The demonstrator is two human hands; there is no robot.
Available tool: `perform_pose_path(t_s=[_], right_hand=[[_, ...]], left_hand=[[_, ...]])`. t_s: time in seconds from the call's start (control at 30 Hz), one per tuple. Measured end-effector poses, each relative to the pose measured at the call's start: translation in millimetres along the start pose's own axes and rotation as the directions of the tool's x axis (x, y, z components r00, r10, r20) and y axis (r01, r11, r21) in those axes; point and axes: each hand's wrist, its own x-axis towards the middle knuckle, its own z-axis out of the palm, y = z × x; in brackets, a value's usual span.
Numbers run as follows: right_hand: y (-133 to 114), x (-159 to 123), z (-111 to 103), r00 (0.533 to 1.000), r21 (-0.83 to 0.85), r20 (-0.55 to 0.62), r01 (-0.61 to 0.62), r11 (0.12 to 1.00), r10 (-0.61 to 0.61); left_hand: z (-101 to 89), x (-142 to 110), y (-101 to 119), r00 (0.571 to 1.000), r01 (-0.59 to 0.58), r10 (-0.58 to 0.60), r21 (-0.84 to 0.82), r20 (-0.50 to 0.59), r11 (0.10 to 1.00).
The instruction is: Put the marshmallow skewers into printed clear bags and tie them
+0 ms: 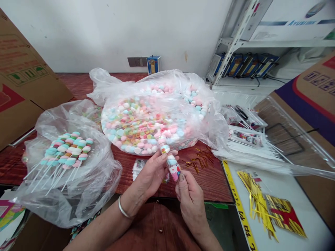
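Observation:
Between my hands is a marshmallow skewer (172, 161) in a clear wrapper with a pink, dotted lower end, slanting over the table's front part. My left hand (151, 174), a bracelet on its wrist, has thumb and fingers closed around the middle of it. Lower down, my right hand (191, 191) pinches the wrapper's printed end; the stick itself is hidden. Just beyond lies a large clear bag of loose pastel marshmallows and gummy rings (138, 129). Beneath my left hand sits a small stack of printed wrappers (138, 165), partly covered.
Finished-looking marshmallow skewers (69, 150) lie on a plastic bag at left. Gold twist ties (200, 160) are scattered right of my hands. White sticks (251, 146), yellow ties (256, 202) and a gold packet (285, 214) lie farther right. Cardboard boxes (23, 76) flank the table.

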Motion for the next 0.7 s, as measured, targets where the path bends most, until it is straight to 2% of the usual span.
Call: perform_pose_path(t_s=[0.07, 0.17, 0.23, 0.33, 0.4, 0.53, 0.6, 0.7], right_hand=[[-3, 1, 2, 0.999, -0.054, 0.014, 0.041, 0.998, -0.041], [-5, 5, 5, 0.979, -0.251, -0.106, 0.142, 0.958, -0.173], [-5, 7, 8, 0.942, -0.389, -0.167, 0.21, 0.897, -0.292], [-2, 8, 7, 0.853, -0.544, -0.197, 0.315, 0.778, -0.483], [-1, 8, 5, 0.823, -0.593, -0.204, 0.327, 0.736, -0.53], [-2, 8, 0, 0.88, -0.512, -0.252, 0.231, 0.827, -0.402], [-4, 9, 1, 0.892, -0.459, -0.236, 0.248, 0.853, -0.386], [-8, 9, 3, 0.891, -0.431, -0.164, 0.32, 0.843, -0.422]], left_hand=[[0.7, 2, 2, 0.998, -0.02, 0.014, -0.106, -0.061, 0.994], [5.3, 3, -1, 0.988, -0.052, 0.026, -0.17, -0.152, 0.984], [9.1, 2, -5, 0.987, -0.043, 0.015, -0.173, -0.162, 0.984], [12.5, 0, -10, 0.986, -0.03, -0.002, -0.187, -0.167, 0.982], [12.4, 0, -10, 0.98, -0.066, 0.023, -0.216, -0.199, 0.974], [10.2, 2, -6, 0.964, -0.16, 0.1, -0.236, -0.246, 0.959], [10.3, 1, -5, 0.964, -0.164, 0.11, -0.217, -0.241, 0.962], [11.6, -1, -8, 0.978, -0.128, 0.091, -0.192, -0.187, 0.973]])
